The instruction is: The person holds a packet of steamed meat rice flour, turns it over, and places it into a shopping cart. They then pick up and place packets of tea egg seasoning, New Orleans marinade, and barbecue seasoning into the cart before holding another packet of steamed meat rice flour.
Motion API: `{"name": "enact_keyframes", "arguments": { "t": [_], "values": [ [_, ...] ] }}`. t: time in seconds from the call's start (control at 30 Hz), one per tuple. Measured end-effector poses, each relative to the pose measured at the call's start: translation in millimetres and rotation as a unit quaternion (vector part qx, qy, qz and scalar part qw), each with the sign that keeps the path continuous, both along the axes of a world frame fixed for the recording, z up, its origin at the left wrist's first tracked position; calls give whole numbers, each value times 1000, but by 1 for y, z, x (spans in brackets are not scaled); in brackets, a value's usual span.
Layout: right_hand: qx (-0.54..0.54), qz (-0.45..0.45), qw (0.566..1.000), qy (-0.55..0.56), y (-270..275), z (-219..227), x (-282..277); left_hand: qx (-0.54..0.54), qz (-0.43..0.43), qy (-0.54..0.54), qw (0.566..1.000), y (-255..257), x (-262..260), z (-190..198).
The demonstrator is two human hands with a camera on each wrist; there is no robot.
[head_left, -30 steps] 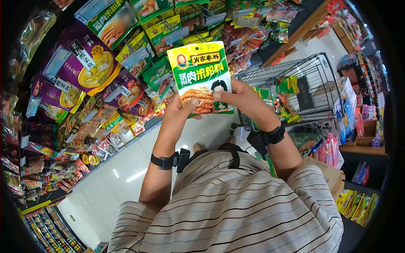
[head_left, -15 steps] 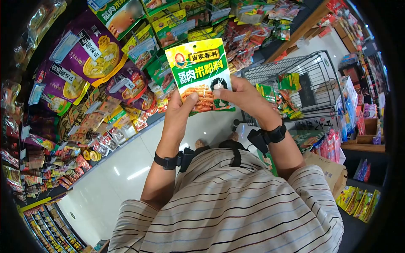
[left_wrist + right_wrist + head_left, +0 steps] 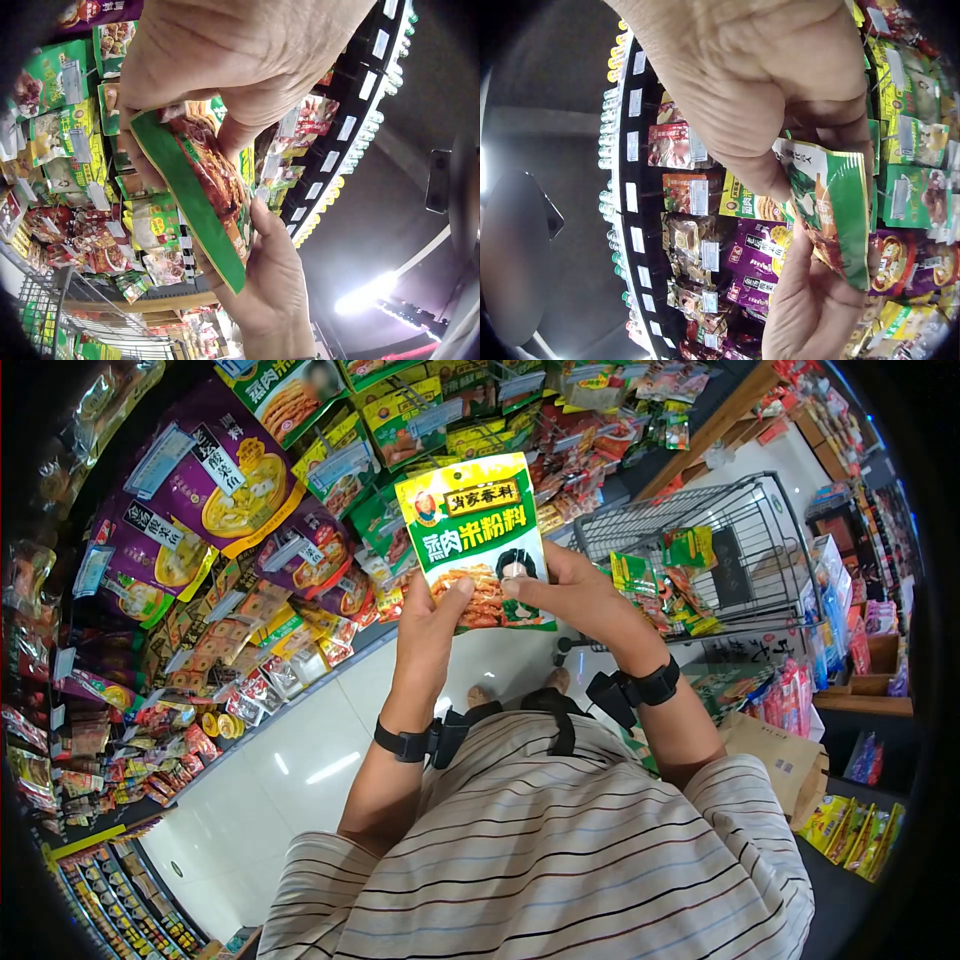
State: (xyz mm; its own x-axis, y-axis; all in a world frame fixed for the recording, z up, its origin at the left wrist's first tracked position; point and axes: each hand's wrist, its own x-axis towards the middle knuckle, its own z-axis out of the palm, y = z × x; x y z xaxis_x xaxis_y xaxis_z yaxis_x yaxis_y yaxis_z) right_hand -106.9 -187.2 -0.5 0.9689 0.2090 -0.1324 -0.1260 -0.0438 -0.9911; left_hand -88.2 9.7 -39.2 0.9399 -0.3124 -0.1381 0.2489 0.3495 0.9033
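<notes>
Both hands hold up a yellow, green and white seasoning packet (image 3: pixel 478 538) with its printed front facing the head camera. My left hand (image 3: pixel 430 622) pinches the lower left edge, thumb across the front and fingers behind. At the lower right, my right hand (image 3: pixel 583 598) grips the packet the same way, its thumb over the printed figure. In the left wrist view the packet (image 3: pixel 199 187) shows its green bottom seal, between the left hand (image 3: pixel 225 56) and the right hand (image 3: pixel 274 292). The right wrist view shows the packet (image 3: pixel 832 202) edge-on beneath the right thumb.
Shelves of hanging packets stand ahead and left, with large purple pouches (image 3: pixel 235 485) and similar green packets (image 3: pixel 285 400). A wire shopping cart (image 3: pixel 740 560) holding several packets stands to the right. Below it are a brown paper bag (image 3: pixel 765 755) and yellow packets (image 3: pixel 850 830). Pale tiled floor (image 3: pixel 290 750) lies below.
The packet stays in both hands, nearly still, with only a slight shift. The shelf goods have drifted a little rightward and down in the head view.
</notes>
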Motion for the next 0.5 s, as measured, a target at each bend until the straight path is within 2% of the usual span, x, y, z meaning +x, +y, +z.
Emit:
{"name": "enact_keyframes", "arguments": {
  "t": [0.2, 0.5],
  "values": [
    [21, -8, 1000, -17, -1, 0, -5, 9, 20, 2, 1000, -4, -5, -2],
    [1, -8, 1000, -10, 3, 14, -13, -35, 21, 22, 999, -6, -12, -2]
  ]
}}
